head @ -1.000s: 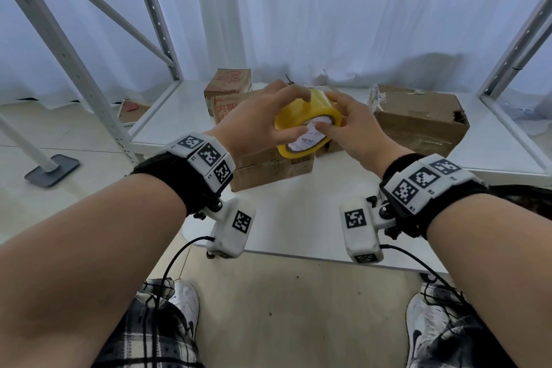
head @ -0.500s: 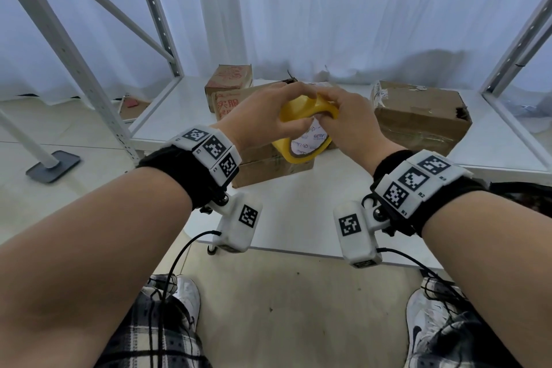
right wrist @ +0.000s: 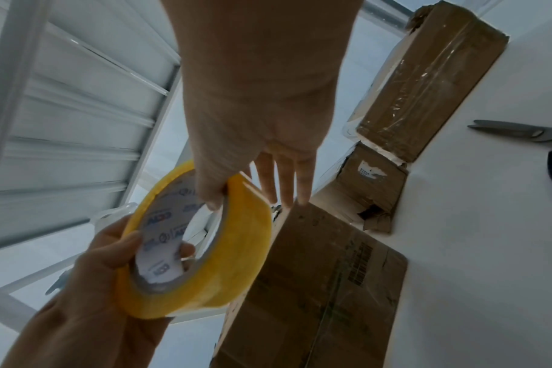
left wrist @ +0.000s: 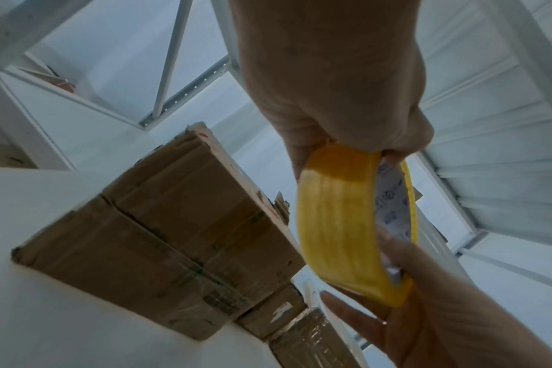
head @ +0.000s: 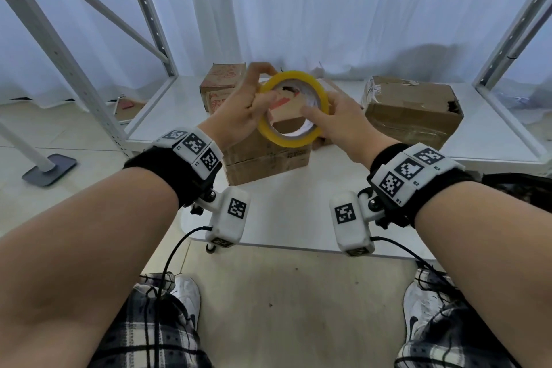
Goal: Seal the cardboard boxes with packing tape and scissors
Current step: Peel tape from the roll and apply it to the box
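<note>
A yellow roll of packing tape is held up between both hands above a brown cardboard box on the white shelf table. Its open core faces me. My left hand grips the roll's left side, thumb across the rim. My right hand pinches the right side, thumb inside the core. In the right wrist view the thumb sits on the roll and three fingers reach straight past it. Scissors lie on the table to the right. The left wrist view shows the roll edge-on.
A small printed box stands at the back left. A larger taped box sits at the right, with a torn small box beside it. White rack uprights frame the table. Curtains hang behind.
Both hands have turned the tape roll from a tilted, partly edge-on pose until its hole faces me, and raised it slightly. The boxes have not moved.
</note>
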A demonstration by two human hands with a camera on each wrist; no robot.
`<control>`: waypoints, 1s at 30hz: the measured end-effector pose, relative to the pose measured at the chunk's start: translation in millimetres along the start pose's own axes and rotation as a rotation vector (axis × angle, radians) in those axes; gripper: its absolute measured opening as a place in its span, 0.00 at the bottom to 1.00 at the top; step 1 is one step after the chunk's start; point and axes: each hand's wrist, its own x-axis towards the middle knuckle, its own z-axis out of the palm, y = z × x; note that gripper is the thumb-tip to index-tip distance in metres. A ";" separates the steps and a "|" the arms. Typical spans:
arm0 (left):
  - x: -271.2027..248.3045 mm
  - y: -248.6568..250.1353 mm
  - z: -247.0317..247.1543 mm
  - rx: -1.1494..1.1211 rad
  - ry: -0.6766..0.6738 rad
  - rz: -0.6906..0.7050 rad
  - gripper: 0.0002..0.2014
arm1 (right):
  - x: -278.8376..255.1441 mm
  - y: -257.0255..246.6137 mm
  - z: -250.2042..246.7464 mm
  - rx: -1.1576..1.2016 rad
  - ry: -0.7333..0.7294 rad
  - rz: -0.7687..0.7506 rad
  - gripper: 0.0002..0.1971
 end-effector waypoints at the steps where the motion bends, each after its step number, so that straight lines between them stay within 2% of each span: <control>1: 0.9 2.8 0.2 0.004 0.001 -0.005 0.11 | 0.0 2.5 -1.0 0.003 0.000 0.016 0.13; 4: 4.9 6.9 0.0 -0.001 0.028 -0.034 0.12 | 1.5 6.3 -3.4 -0.072 0.078 -0.034 0.07; 5: 5.2 8.4 -0.1 0.023 0.035 -0.017 0.11 | 1.4 5.5 -4.7 -0.088 0.091 -0.052 0.08; 8: 2.9 14.0 4.3 0.088 -0.062 0.039 0.12 | -0.9 3.6 -5.5 -0.148 0.048 -0.071 0.20; 10: 1.1 18.0 7.9 0.132 -0.115 0.054 0.18 | -2.7 4.5 -5.3 -0.210 0.047 -0.079 0.19; 12: 1.2 20.6 10.0 0.138 -0.103 0.044 0.19 | -4.1 4.2 -4.8 -0.234 0.068 -0.096 0.17; 13: 2.4 22.6 11.1 0.103 -0.079 0.009 0.17 | -3.8 3.4 -4.7 -0.239 0.085 -0.108 0.17; 15: 4.5 26.8 12.8 -0.037 -0.039 -0.162 0.17 | -1.8 -0.9 -2.6 -0.230 0.120 -0.109 0.20; 17: 6.4 31.2 13.1 -0.173 -0.097 -0.368 0.18 | -1.6 -9.1 1.8 -0.178 0.103 -0.122 0.24; 18: 6.8 33.1 12.2 -0.223 -0.146 -0.425 0.17 | -2.2 -13.6 4.3 -0.137 0.068 -0.148 0.25; 20: 5.8 36.7 7.3 -0.313 -0.180 -0.471 0.16 | -4.5 -20.2 6.8 -0.078 -0.017 -0.186 0.26; 22: 5.7 35.2 0.9 -0.319 -0.120 -0.498 0.14 | -4.3 -20.7 4.8 -0.024 -0.145 -0.119 0.26; 24: 4.5 33.5 -4.2 -0.277 -0.034 -0.492 0.08 | -4.7 -18.4 0.7 0.070 -0.297 0.035 0.24; 25: 3.8 32.4 -5.8 -0.233 -0.019 -0.465 0.08 | -4.4 -15.5 -0.8 0.130 -0.340 0.091 0.20; 27: 1.7 31.4 -5.6 -0.124 -0.046 -0.378 0.10 | -5.2 -14.4 -1.6 0.207 -0.348 0.115 0.09; 30: 0.6 29.8 -0.3 0.003 -0.078 -0.271 0.14 | -5.9 -17.2 4.0 0.184 -0.337 0.124 0.10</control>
